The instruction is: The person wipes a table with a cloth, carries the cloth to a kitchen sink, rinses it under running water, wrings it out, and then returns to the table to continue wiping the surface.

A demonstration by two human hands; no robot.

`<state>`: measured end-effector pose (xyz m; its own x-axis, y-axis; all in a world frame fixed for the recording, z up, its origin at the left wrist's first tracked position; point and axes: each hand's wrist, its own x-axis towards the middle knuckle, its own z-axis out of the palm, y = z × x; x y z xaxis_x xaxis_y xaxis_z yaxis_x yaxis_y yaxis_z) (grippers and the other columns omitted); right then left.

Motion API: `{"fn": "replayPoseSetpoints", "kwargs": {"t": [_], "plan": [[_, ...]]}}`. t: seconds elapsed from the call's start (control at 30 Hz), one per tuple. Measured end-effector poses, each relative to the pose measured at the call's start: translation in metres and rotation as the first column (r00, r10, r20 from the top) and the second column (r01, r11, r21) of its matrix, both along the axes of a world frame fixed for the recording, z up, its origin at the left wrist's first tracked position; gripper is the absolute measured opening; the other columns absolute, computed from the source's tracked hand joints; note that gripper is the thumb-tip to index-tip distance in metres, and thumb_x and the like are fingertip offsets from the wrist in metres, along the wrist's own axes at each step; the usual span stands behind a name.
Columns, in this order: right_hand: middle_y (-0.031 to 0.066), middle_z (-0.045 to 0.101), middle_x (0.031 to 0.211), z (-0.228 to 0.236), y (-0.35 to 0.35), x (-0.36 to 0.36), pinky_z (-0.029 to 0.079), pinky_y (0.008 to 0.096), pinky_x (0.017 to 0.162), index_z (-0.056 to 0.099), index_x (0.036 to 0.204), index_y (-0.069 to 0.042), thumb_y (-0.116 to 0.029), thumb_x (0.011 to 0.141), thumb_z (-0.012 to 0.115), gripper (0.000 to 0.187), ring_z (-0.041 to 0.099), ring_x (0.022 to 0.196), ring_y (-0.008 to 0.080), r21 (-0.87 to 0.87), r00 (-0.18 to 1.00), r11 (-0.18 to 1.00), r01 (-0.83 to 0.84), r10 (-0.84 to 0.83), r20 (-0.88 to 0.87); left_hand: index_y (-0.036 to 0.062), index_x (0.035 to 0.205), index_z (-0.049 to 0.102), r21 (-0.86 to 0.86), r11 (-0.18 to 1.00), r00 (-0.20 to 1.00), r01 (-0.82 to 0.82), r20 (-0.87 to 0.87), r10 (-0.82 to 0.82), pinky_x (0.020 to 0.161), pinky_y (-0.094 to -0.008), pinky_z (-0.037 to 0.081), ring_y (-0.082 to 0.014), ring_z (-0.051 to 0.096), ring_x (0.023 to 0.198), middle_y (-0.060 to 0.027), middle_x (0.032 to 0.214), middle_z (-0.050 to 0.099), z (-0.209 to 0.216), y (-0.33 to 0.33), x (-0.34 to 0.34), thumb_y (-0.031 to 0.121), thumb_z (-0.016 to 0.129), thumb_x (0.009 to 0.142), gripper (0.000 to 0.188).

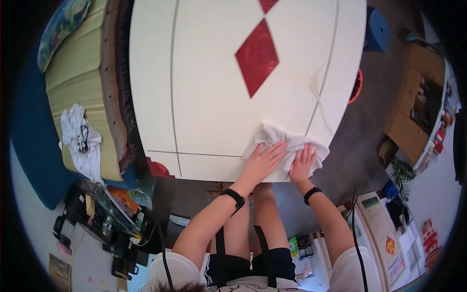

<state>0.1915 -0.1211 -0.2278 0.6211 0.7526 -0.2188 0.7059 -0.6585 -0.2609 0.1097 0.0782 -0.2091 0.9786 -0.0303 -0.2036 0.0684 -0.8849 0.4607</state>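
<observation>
A crumpled white cloth lies across the near right corner of a white tabletop. My left hand rests on the cloth's left part, fingers stretched out and pointing away to the right. On its right part lies my right hand, fingers extended forward and slightly apart. Both palms face down, and neither hand is closed round the fabric. Grey lines run near the table's edges, and a red diamond marks its middle. A pale streak curves over the right side of the top, beyond the cloth.
Left of the table stands a couch with a woven mat, bearing white clothing and a patterned cushion. A blue stool and a red-rimmed bin are beside the table's right edge. A wooden cabinet stands farther right.
</observation>
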Motion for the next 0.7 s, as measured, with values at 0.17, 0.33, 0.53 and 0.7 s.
{"fn": "replayPoseSetpoints", "kwargs": {"t": [0.17,0.33,0.53,0.7], "plan": [[0.0248,0.03,0.138,0.002,0.029,-0.046,0.012,0.0697,0.1,0.048,0.122,-0.008,-0.024,0.07,0.061,0.055,0.023,0.131,0.044,-0.024,0.96,0.96,-0.28,0.279,-0.04,0.0271,0.13,0.045,0.032,0.999,0.995,0.01,-0.101,-0.006,0.104,-0.0491,0.021,-0.008,0.03,0.132,0.0086,0.145,0.03,0.006,0.051,-0.086,0.036,0.055,0.084,0.048],[0.0108,0.03,0.145,0.009,0.119,-0.053,0.009,0.0655,0.103,0.043,0.133,-0.019,-0.041,0.074,0.059,0.065,0.024,0.135,0.0325,-0.032,0.786,0.789,-0.614,0.607,-0.119,0.0264,0.128,0.047,0.133,0.986,0.985,-0.098,-0.127,0.115,0.103,-0.0541,0.022,-0.0102,0.029,0.132,0.0075,0.145,0.03,-0.001,0.104,-0.158,0.04,0.055,0.083,0.049],[0.0075,0.026,0.148,0.013,0.239,-0.098,0.005,0.0621,0.106,0.041,0.134,-0.019,-0.04,0.077,0.054,0.062,0.021,0.137,0.0269,0.083,0.764,0.787,-0.611,0.614,-0.201,0.0264,0.132,0.043,0.237,0.908,0.887,-0.347,-0.231,0.399,0.103,-0.0615,0.019,-0.0198,0.024,0.135,-0.0004,0.146,0.028,-0.003,0.139,-0.221,0.043,0.061,0.076,0.06],[0.0065,0.026,0.148,0.022,0.303,-0.14,0.007,0.0551,0.109,0.041,0.133,-0.016,-0.034,0.079,0.054,0.059,0.021,0.137,0.0236,0.194,0.799,0.825,-0.531,0.564,-0.209,0.0092,0.132,0.039,0.38,0.752,0.689,-0.538,-0.314,0.653,0.105,-0.0602,0.017,-0.0341,0.018,0.136,-0.0159,0.147,0.021,0.007,0.169,-0.241,0.034,0.067,0.072,0.071]]}}
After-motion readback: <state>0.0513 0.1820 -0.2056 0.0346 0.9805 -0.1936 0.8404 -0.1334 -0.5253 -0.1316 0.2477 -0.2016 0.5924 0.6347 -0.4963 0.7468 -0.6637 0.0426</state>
